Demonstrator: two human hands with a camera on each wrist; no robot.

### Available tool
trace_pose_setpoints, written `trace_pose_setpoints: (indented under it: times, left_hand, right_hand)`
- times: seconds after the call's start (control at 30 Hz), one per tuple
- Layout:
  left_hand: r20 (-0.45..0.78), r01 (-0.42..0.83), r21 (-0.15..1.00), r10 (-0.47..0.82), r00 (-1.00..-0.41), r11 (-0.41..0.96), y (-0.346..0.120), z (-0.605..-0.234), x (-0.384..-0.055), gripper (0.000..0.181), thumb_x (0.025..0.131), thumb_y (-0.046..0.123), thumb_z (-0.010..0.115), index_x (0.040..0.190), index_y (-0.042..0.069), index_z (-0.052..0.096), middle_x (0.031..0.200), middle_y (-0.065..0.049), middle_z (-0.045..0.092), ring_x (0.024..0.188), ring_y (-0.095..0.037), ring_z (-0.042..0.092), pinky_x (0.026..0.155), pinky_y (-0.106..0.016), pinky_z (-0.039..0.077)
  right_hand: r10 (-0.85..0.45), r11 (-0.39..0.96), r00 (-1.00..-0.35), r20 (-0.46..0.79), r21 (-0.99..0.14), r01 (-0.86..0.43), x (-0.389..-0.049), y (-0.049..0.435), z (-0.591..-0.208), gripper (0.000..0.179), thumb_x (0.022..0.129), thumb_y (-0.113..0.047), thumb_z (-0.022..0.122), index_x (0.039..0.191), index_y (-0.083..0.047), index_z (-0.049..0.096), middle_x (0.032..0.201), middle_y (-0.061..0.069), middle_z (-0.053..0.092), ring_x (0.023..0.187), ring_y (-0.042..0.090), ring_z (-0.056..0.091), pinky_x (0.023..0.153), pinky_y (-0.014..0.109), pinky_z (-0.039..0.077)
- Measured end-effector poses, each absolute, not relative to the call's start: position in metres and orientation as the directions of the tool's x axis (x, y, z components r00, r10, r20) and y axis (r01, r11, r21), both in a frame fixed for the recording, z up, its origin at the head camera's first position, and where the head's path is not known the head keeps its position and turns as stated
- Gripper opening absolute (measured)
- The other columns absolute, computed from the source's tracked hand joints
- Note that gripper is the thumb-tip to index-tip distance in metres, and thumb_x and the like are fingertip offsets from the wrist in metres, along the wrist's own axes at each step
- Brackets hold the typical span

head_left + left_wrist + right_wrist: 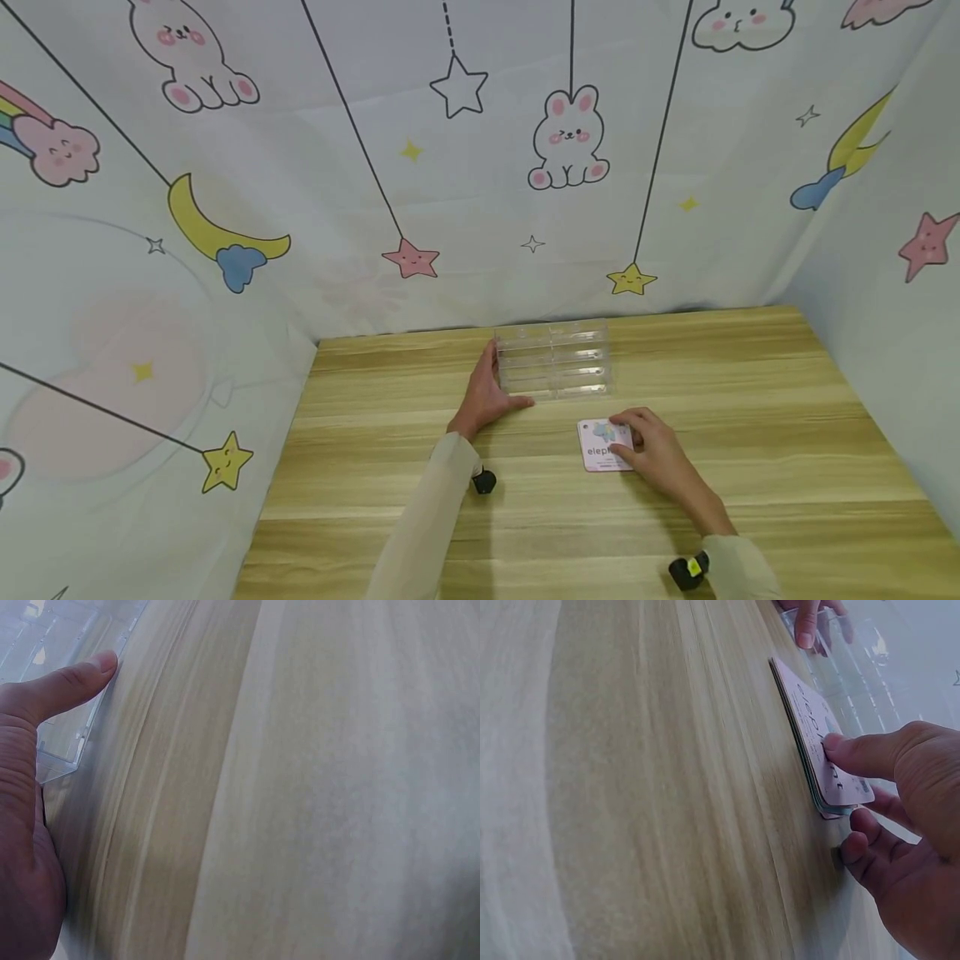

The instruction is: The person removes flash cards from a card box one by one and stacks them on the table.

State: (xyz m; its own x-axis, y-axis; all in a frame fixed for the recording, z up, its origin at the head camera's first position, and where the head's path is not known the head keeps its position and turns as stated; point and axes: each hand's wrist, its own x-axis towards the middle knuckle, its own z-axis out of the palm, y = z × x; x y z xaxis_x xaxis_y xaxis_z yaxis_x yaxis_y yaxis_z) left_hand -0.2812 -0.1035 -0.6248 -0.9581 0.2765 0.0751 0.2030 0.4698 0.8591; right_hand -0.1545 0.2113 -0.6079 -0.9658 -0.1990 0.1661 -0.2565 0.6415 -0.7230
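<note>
A clear plastic tray [553, 360] with rows of slots in two columns lies towards the back of the table. My left hand [486, 396] touches its near left corner, fingers along the left side and the straight thumb [82, 679] at the front edge. Nearer and to the right is a small stack of square cards [597, 454] with rounded corners. Its top card shows an elephant picture and a word partly covered by my fingers. My right hand [654, 448] pinches the stack's right side, thumb [855, 754] on top. The fingertips under the edge are partly hidden.
The wood-grain table [375, 467] meets a white printed cloth wall [480, 192] just behind the tray. More cloth stands at the left and right sides. A small black device [688, 572] sits at the right wrist, another [484, 481] at the left.
</note>
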Motion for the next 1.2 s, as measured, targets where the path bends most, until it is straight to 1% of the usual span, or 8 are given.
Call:
trace_pose_setpoints:
  times: [0.07,0.13,0.33,0.57,0.7,0.83,1.03,1.2]
  left_hand:
    - [0.074,0.202,0.858,0.275,-0.958,0.472,-0.1037,-0.6254,-0.2812,0.138,0.069,0.029,0.1,0.167,0.012,0.005,0.169,-0.012,0.023,0.154,-0.022,0.029,0.121,-0.031,0.031]
    - [0.073,0.201,0.858,0.275,-0.959,0.472,-0.1038,-0.6254,-0.2812,0.138,0.069,0.029,0.1,0.167,0.012,0.005,0.169,-0.012,0.023,0.153,-0.023,0.029,0.12,-0.031,0.032]
    - [0.069,0.198,0.86,0.277,-0.958,0.471,-0.1026,-0.6256,-0.2817,0.138,0.069,0.029,0.101,0.167,0.012,0.006,0.169,-0.012,0.023,0.154,-0.022,0.029,0.12,-0.03,0.031]
    - [0.066,0.2,0.854,0.28,-0.958,0.481,-0.1029,-0.6283,-0.2837,0.138,0.069,0.031,0.1,0.167,0.013,0.005,0.169,-0.012,0.023,0.154,-0.021,0.028,0.12,-0.03,0.031]
    - [0.059,0.191,0.855,0.276,-0.959,0.482,-0.1042,-0.6292,-0.2842,0.138,0.069,0.031,0.1,0.168,0.014,0.005,0.169,-0.011,0.022,0.154,-0.02,0.028,0.12,-0.027,0.031]
    - [0.057,0.185,0.858,0.269,-0.961,0.48,-0.105,-0.6284,-0.2838,0.137,0.07,0.029,0.1,0.168,0.013,0.005,0.169,-0.011,0.022,0.154,-0.02,0.028,0.12,-0.027,0.031]
    - [0.072,0.208,0.842,0.279,-0.958,0.497,-0.1055,-0.6297,-0.2838,0.137,0.071,0.033,0.099,0.168,0.012,0.004,0.17,-0.013,0.021,0.154,-0.024,0.027,0.122,-0.033,0.03]
    - [0.063,0.21,0.804,0.272,-0.96,0.556,-0.1048,-0.6301,-0.283,0.14,0.072,0.041,0.097,0.168,0.014,0.0,0.171,-0.013,0.017,0.155,-0.027,0.023,0.124,-0.042,0.026]
  right_hand:
    - [-0.202,0.653,-0.963,0.18,-0.707,-0.269,-0.1548,0.2117,-0.6102,0.039,0.083,-0.003,0.087,0.12,0.0,0.072,0.121,0.013,0.064,0.083,0.017,0.053,0.067,0.024,0.047]
    - [-0.208,0.661,-0.961,0.183,-0.698,-0.276,-0.1549,0.2119,-0.6114,0.039,0.084,-0.004,0.087,0.12,0.0,0.073,0.122,0.013,0.064,0.084,0.017,0.053,0.068,0.024,0.047]
    - [-0.221,0.686,-0.963,0.154,-0.678,-0.266,-0.1541,0.2128,-0.6113,0.038,0.086,-0.007,0.085,0.122,0.0,0.072,0.126,0.014,0.063,0.09,0.019,0.056,0.072,0.027,0.05]
    - [-0.235,0.695,-0.957,0.168,-0.66,-0.286,-0.1539,0.2129,-0.6117,0.038,0.087,-0.006,0.084,0.123,0.003,0.072,0.128,0.017,0.063,0.099,0.025,0.062,0.076,0.033,0.055]
    - [-0.244,0.697,-0.955,0.166,-0.655,-0.292,-0.1552,0.2117,-0.6136,0.038,0.088,-0.007,0.083,0.123,0.003,0.072,0.129,0.017,0.062,0.105,0.029,0.063,0.079,0.037,0.057]
    - [-0.248,0.697,-0.956,0.159,-0.656,-0.29,-0.1567,0.2106,-0.6143,0.038,0.089,-0.008,0.083,0.124,0.003,0.072,0.131,0.018,0.061,0.109,0.03,0.063,0.081,0.038,0.057]
    - [-0.245,0.693,-0.957,0.157,-0.662,-0.285,-0.1566,0.2105,-0.6144,0.04,0.09,-0.009,0.082,0.126,0.003,0.071,0.132,0.019,0.061,0.106,0.029,0.063,0.08,0.035,0.057]
    - [-0.231,0.693,-0.961,0.154,-0.667,-0.274,-0.1569,0.2118,-0.6136,0.047,0.094,-0.015,0.079,0.136,0.0,0.065,0.133,0.018,0.061,0.092,0.019,0.057,0.076,0.032,0.05]
